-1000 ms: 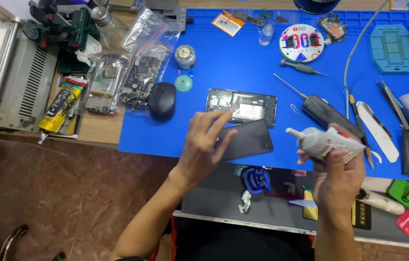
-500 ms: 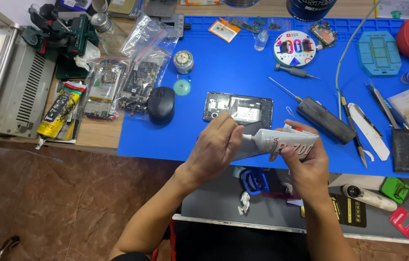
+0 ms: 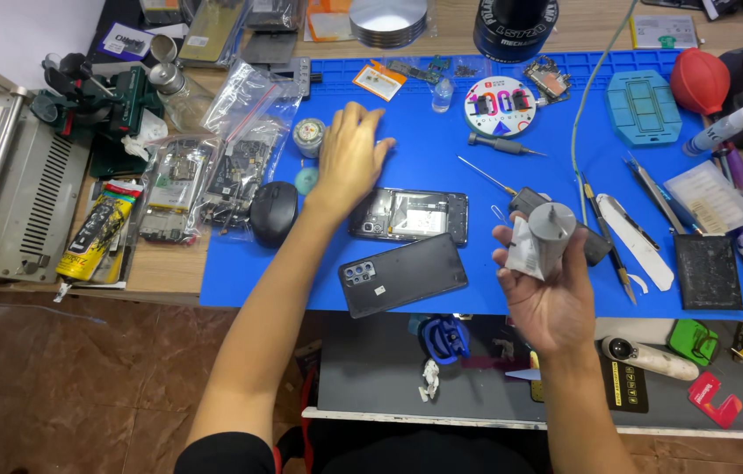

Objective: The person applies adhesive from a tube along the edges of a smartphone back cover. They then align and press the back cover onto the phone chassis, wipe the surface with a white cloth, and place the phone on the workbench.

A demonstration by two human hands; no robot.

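Two hands: left hand (image 3: 349, 156) spread flat over the blue mat (image 3: 442, 123), right hand (image 3: 549, 290) pinching one glue tube (image 3: 540, 241).

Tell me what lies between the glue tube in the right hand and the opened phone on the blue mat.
Nothing visible. The glue tube in the right hand is up beside the opened phone; only bare blue mat separates them.

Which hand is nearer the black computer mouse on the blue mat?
Left. The left hand hovers just to the right of and above the black mouse, close beside it. The right hand holds a white glue tube well off to the mouse's right.
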